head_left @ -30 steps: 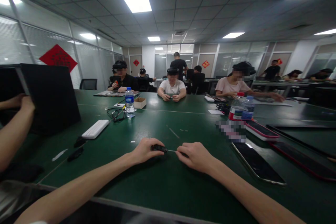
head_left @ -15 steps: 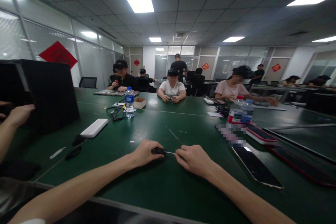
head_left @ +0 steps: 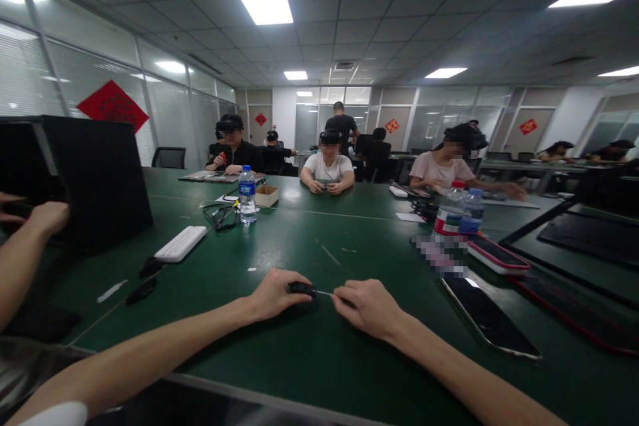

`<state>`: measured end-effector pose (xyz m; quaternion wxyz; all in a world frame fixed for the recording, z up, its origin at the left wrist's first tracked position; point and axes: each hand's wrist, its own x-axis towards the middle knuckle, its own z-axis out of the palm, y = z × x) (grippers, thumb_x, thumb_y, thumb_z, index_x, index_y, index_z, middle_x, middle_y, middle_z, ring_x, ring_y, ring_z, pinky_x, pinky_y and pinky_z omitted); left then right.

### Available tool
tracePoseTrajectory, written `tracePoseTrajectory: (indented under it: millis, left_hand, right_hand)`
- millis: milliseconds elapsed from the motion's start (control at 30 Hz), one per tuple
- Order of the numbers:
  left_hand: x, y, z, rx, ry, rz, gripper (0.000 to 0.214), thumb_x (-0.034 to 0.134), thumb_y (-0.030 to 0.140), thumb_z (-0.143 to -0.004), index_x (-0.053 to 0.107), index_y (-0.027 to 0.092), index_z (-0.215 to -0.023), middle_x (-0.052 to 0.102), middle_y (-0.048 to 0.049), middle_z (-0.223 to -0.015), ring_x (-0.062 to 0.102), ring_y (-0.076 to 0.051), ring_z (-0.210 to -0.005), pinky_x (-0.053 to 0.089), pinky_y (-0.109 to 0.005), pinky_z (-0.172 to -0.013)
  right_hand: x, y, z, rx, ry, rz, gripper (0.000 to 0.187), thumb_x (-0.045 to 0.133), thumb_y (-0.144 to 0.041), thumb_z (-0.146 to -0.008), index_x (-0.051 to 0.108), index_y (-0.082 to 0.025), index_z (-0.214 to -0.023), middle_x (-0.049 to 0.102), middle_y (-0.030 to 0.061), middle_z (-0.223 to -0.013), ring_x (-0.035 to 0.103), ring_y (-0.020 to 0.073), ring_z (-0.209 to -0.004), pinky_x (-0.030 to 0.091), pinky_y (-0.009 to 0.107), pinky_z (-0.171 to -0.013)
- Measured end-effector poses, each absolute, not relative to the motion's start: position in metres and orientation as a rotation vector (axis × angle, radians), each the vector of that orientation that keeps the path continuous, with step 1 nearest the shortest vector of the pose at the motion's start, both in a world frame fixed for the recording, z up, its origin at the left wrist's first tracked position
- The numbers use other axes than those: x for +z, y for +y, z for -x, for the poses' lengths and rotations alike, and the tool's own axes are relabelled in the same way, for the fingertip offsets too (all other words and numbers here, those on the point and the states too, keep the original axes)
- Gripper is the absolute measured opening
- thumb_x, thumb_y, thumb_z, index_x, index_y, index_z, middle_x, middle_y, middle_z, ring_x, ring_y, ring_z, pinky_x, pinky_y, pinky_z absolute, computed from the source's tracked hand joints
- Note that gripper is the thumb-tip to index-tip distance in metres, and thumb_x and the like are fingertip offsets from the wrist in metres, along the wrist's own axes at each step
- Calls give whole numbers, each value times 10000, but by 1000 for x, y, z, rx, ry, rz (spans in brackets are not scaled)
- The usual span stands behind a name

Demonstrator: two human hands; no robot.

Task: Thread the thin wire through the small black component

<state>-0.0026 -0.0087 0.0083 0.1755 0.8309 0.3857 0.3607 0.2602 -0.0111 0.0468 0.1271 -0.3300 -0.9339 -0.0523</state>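
Both my hands rest on the green table (head_left: 309, 359) in front of me. My left hand (head_left: 275, 293) is closed around a small black handle, a precision screwdriver (head_left: 302, 289). Its thin metal shaft runs right to my right hand (head_left: 367, 306). That hand is closed in a pinch at the shaft's tip. What lies under its fingers is hidden.
Dark phones (head_left: 486, 316) and a red-edged tablet (head_left: 574, 313) lie to my right, with two water bottles (head_left: 459, 213) behind. On the left are a white case (head_left: 180, 243), cables, another bottle (head_left: 246, 195), a black laptop lid (head_left: 94, 180) and a neighbour's arm (head_left: 24, 253). Several people sit across.
My hands have hardly moved. The neighbour's hand has shifted on the laptop lid. At the right, a dark flat panel has been lifted at an angle.
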Motion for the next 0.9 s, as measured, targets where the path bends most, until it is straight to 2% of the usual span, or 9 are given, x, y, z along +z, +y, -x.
tracePoseTrajectory:
  millis: [233,433,600,733,900]
  left_hand:
    - [10,-9,2,1066,1102,-2217,306,760,409,-802,762,189,-1014,774,-38,-979,710,-196,-882,524,-274,-829]
    - [10,-5,0,1075,1110,-2155,316,782,406,-776,763,192,-1007,774,-30,-958,707,-192,-870,528,-272,-817]
    - [6,-2,-3,1000,1184,-2287,246,763,337,-800,752,189,-996,766,-22,-930,699,-177,-837,522,-250,-767]
    - [-2,-1,-4,926,1190,-2424,173,727,273,-828,744,204,-986,756,-16,-930,698,-166,-824,526,-233,-753]
    - [-10,-1,-2,854,1121,-2547,178,658,280,-890,718,217,-1045,745,-24,-990,699,-168,-861,532,-243,-781]
  right_hand:
    - [36,-4,-261,44,-2589,867,341,453,-307,-981,755,-164,-911,697,36,-760,606,127,-632,425,230,-620]
    - [39,-1,-263,67,-2598,872,350,438,-308,-993,751,-168,-923,701,42,-790,613,135,-666,441,233,-644]
    - [53,-9,-260,-213,-2736,1022,331,431,-315,-1004,735,-185,-997,706,54,-846,615,139,-655,400,235,-596]
    - [63,-25,-252,-422,-2821,1117,351,393,-309,-1023,712,-185,-945,700,61,-852,606,136,-629,360,235,-565]
    - [65,-34,-247,-466,-2872,1130,345,383,-299,-1031,695,-173,-952,693,59,-847,594,129,-616,371,234,-568]
